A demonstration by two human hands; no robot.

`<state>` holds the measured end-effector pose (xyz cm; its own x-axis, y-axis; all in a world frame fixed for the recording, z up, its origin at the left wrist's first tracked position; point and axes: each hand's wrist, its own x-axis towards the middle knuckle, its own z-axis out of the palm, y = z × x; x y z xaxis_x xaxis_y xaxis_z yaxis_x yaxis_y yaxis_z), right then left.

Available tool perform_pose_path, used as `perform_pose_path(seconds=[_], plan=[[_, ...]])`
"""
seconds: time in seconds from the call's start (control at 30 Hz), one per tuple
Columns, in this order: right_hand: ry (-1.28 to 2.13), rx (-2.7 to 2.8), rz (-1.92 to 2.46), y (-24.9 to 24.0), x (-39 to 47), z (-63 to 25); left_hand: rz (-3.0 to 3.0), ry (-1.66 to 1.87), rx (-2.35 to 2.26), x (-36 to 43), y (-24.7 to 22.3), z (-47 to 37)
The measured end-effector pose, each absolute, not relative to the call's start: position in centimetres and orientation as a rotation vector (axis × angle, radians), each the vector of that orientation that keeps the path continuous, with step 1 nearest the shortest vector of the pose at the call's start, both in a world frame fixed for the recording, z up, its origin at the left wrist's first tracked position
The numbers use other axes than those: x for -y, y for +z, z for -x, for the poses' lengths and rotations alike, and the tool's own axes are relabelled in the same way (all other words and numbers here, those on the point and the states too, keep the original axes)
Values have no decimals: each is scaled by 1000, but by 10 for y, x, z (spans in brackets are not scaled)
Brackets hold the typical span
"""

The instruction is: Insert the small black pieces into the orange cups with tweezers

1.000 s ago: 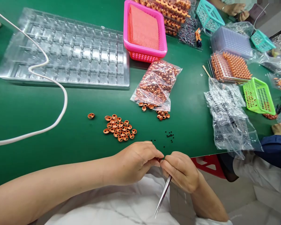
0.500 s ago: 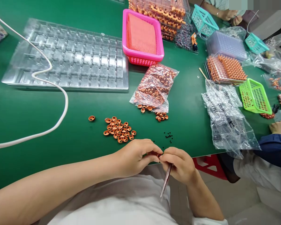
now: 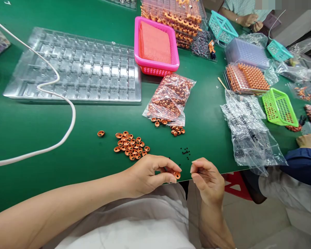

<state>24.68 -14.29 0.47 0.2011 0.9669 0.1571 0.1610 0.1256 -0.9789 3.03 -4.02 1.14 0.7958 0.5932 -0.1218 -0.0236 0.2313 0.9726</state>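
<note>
My left hand (image 3: 151, 174) is closed at the table's front edge, pinching a small orange cup-shaped ring (image 3: 177, 175) between thumb and fingertips. Just right of it is my right hand (image 3: 207, 178), with fingers curled and thumb tip apart from the index tip. A thin dark line shows between those fingers; what they hold is not clear. Tiny black pieces (image 3: 186, 152) lie scattered beyond both hands. A cluster of orange rings (image 3: 132, 146) sits beyond my left forearm, with one single ring (image 3: 101, 133) off to its left.
A clear bag of orange rings (image 3: 171, 97) lies mid-table, a few spilled at its mouth. Behind it stands a pink basket (image 3: 177, 58). A clear compartment tray (image 3: 88, 100) and white cable (image 3: 73, 121) are left. Plastic bags (image 3: 248, 138), a green basket (image 3: 280, 107) and a co-worker's sleeve (image 3: 303, 166) are right.
My right hand has drawn away to the right from my left hand. The ring in my left fingers now shows plainly. The slim tool seen earlier below my right hand is no longer clear.
</note>
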Motion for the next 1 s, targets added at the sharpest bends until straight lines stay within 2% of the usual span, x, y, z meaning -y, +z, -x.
perform_pose_path(seconds=[0.2,0.3,0.43,0.67,0.87,1.0], plan=[[934,1116,1377,-5,147,-242,-1605,549,-557,30,14,-27],[944,1050,1339,-10,146,-236,-1951,583,-704,15,18,-19],[905,1054,1173,-12,142,-231,-2289,457,-952,-6,21,-9],[947,1110,1209,-9,140,-235,-2426,61,-1107,-15,30,-1],[1163,989,959,1,144,-253,-2500,97,-1089,-24,36,13],[1036,949,985,0,145,-266,-2502,123,-1225,-36,36,5]])
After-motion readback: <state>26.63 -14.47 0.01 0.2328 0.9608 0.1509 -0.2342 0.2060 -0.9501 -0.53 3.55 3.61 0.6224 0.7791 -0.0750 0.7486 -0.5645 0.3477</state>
